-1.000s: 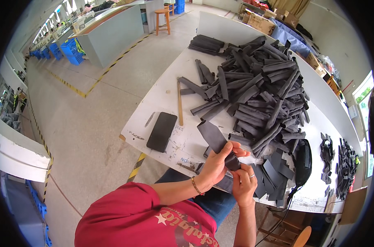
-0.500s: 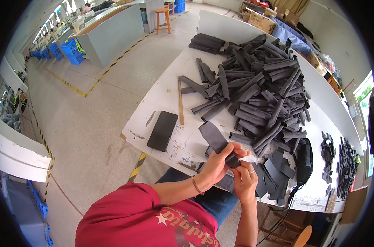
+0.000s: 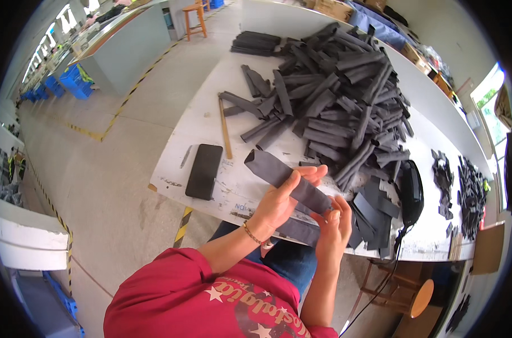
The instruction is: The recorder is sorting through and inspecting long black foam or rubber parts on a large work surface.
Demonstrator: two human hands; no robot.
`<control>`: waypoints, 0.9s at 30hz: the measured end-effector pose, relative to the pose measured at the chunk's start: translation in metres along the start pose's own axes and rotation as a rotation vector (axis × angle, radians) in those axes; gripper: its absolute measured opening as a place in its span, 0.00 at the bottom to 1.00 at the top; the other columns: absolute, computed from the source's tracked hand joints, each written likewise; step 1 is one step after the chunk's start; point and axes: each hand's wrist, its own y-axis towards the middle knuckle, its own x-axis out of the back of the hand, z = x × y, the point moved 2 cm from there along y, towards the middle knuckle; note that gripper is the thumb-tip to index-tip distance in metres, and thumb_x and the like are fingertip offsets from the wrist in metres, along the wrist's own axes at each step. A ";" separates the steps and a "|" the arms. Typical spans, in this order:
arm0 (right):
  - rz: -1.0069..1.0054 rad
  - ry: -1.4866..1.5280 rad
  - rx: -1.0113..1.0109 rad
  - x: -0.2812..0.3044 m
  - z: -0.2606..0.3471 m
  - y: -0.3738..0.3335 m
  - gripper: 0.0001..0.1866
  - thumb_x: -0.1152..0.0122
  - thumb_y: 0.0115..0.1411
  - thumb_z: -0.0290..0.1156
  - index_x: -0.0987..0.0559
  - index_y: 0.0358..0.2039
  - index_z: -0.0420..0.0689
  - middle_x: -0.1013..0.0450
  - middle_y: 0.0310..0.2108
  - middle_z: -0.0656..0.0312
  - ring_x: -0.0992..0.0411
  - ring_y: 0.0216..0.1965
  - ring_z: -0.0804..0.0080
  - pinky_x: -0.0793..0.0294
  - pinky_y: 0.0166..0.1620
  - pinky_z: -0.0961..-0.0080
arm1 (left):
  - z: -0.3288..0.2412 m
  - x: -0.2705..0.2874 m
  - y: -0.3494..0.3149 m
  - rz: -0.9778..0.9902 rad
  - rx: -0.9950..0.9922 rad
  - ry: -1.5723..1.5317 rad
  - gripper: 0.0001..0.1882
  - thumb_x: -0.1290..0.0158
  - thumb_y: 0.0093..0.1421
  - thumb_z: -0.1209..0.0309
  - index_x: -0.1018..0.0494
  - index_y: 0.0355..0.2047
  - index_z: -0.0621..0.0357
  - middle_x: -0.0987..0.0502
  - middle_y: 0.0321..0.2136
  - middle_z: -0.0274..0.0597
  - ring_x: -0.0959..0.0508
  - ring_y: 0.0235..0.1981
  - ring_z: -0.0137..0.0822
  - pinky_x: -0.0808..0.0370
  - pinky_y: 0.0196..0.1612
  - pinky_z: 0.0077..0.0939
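Note:
A dark grey fabric tube [image 3: 270, 169] stretches slantwise between my hands above the near edge of the table, its far end slightly open. My left hand [image 3: 279, 198] holds its middle, thumb on top and fingers behind it. At the tube's near right end, my right hand [image 3: 333, 225] grips the cloth between thumb and fingers. Below them another dark fabric piece [image 3: 299, 230] lies along the table edge, partly hidden by my hands. Beyond spreads a big heap of similar dark tubes [image 3: 346, 118]. Several flat dark pieces [image 3: 374, 211] lie right of my right hand.
Left on the white table [image 3: 174, 152] are a black phone [image 3: 204, 172] and a thin wooden stick [image 3: 225, 127]. A black rounded object [image 3: 412, 194] with a cable stands on the right, near more dark scraps [image 3: 471, 197]. A wooden stool [image 3: 421, 298] is below the table's right side.
The tube's near end was bunched and folded in my fingers; now the tube lies straighter, with my hands a little farther apart. The whole view has shifted slightly.

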 end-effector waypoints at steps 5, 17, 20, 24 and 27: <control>0.021 -0.069 0.012 0.000 -0.008 0.008 0.08 0.41 0.64 0.28 0.24 0.29 0.37 0.31 0.25 0.71 0.35 0.29 0.84 0.35 0.34 0.85 | -0.001 0.007 -0.007 0.009 0.051 -0.033 0.19 0.56 0.69 0.60 0.27 0.50 0.60 0.28 0.55 0.49 0.30 0.58 0.43 0.32 0.59 0.43; 0.021 -0.314 -0.093 0.049 -0.031 0.033 0.07 0.38 0.61 0.27 0.20 0.34 0.37 0.30 0.27 0.73 0.37 0.29 0.85 0.37 0.35 0.86 | -0.022 0.067 -0.007 -0.448 0.214 0.896 0.16 0.39 0.58 0.62 0.20 0.35 0.66 0.19 0.32 0.35 0.24 0.30 0.22 0.28 0.29 0.18; -0.016 -0.625 -0.006 0.049 -0.042 0.036 0.09 0.36 0.59 0.29 0.21 0.35 0.36 0.28 0.27 0.69 0.36 0.28 0.83 0.35 0.35 0.83 | -0.012 0.078 -0.010 -0.357 0.014 1.264 0.10 0.38 0.55 0.66 0.20 0.32 0.59 0.21 0.28 0.37 0.23 0.29 0.33 0.27 0.31 0.26; -0.058 -1.044 0.184 0.051 -0.049 0.034 0.11 0.35 0.57 0.30 0.23 0.37 0.38 0.27 0.29 0.59 0.31 0.28 0.70 0.30 0.35 0.74 | -0.019 0.085 0.008 -0.299 -0.259 1.585 0.03 0.41 0.54 0.71 0.22 0.29 0.55 0.24 0.26 0.40 0.25 0.28 0.43 0.27 0.34 0.33; -0.064 -1.200 0.288 0.062 -0.043 0.031 0.10 0.36 0.57 0.29 0.24 0.38 0.39 0.28 0.31 0.56 0.29 0.30 0.63 0.29 0.35 0.70 | -0.039 0.106 0.050 -0.348 -0.476 1.511 0.04 0.44 0.57 0.71 0.24 0.28 0.57 0.24 0.26 0.42 0.24 0.27 0.41 0.28 0.32 0.32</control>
